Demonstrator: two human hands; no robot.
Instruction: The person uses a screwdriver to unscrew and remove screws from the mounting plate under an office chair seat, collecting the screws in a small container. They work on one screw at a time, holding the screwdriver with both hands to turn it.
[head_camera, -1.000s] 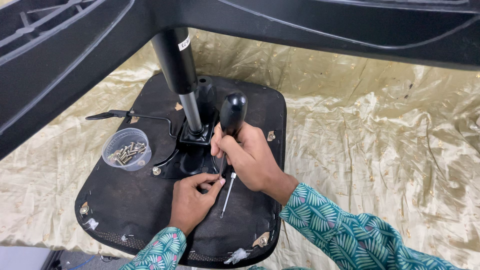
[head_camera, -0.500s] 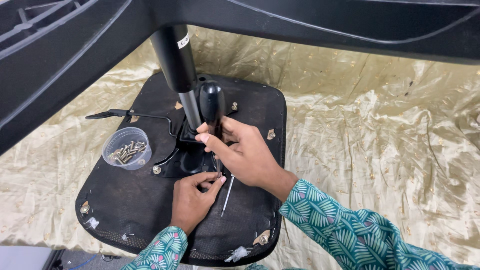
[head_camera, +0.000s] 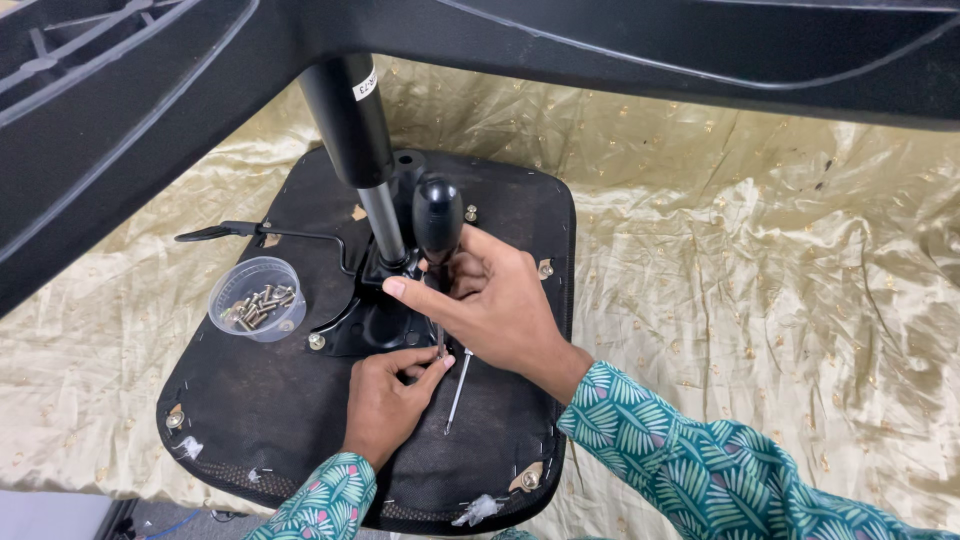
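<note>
One upturned chair seat (head_camera: 250, 400), black on its underside, is seen lying on a gold satin cloth (head_camera: 760, 280). One black gas-lift column (head_camera: 350, 130) rises from the metal mechanism plate (head_camera: 375, 320) at the seat's centre, and one black lever (head_camera: 260, 233) extends from that plate to the left.

One screwdriver (head_camera: 438, 225) with a black bulbous handle is held upright just right of the column. The right hand (head_camera: 495, 300) is closed around the lower part of the handle and the shaft, index finger extended. The left hand (head_camera: 385, 400) is pinched at the lower end of the shaft, near the front edge of the plate; what lies beneath the fingertips cannot be made out.

One slim loose tool (head_camera: 457, 392) lies on the seat between the two hands. One clear plastic cup (head_camera: 257, 298) holding a heap of screws, too many to count, stands on the seat left of the plate.
</note>
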